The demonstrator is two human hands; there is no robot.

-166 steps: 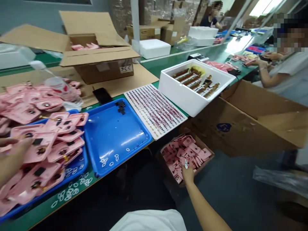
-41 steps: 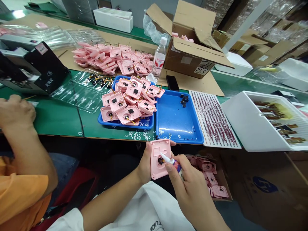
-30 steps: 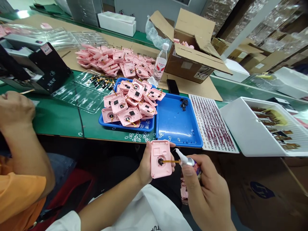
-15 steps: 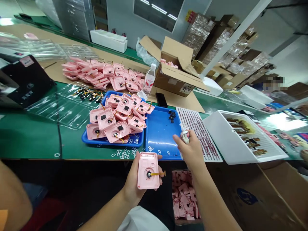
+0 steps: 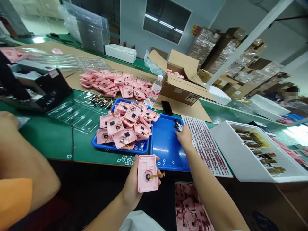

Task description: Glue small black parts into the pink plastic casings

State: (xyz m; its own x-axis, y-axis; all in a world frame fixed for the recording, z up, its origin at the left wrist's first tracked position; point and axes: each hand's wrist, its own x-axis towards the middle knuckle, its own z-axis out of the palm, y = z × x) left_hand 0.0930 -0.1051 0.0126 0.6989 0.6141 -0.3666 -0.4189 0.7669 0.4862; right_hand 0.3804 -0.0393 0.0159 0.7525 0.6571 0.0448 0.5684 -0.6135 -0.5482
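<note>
On the head view, the only feed I have, the left hand (image 5: 131, 189) sits low at the bench edge, with its fingers and thumb closed around a pink plastic casing (image 5: 145, 173). The casing is held face up to the camera, just below the front edge of a blue tray (image 5: 166, 154). A yellow ribbon strip (image 5: 157, 175) runs sideways from a round black fitting (image 5: 147, 177) and out past the casing's right edge, touching nothing else. That hold looks right to me: gripping by the edges keeps the fitting and strip free, and fingers are best kept off the strip so it doesn't kink.

The right hand (image 5: 184, 136) reaches over that tray, its fingertips bunched around a small whitish tube (image 5: 179, 127) right beside a little pile of black pieces (image 5: 177, 122). (The tip is mostly blur at this size.) I cannot tell whether the fingers are clamped on the tube. So close to the pile, a light, slow touch would avoid scattering it.

Stacked pink casings (image 5: 122, 134) fill a second blue tray (image 5: 144, 150), with white rubber rings (image 5: 124, 159) loose on the green workbench (image 5: 57, 141) in front of it. A co-worker's arm (image 5: 29, 173) in an orange sleeve (image 5: 14, 195) stays well apart at the left edge.
</note>
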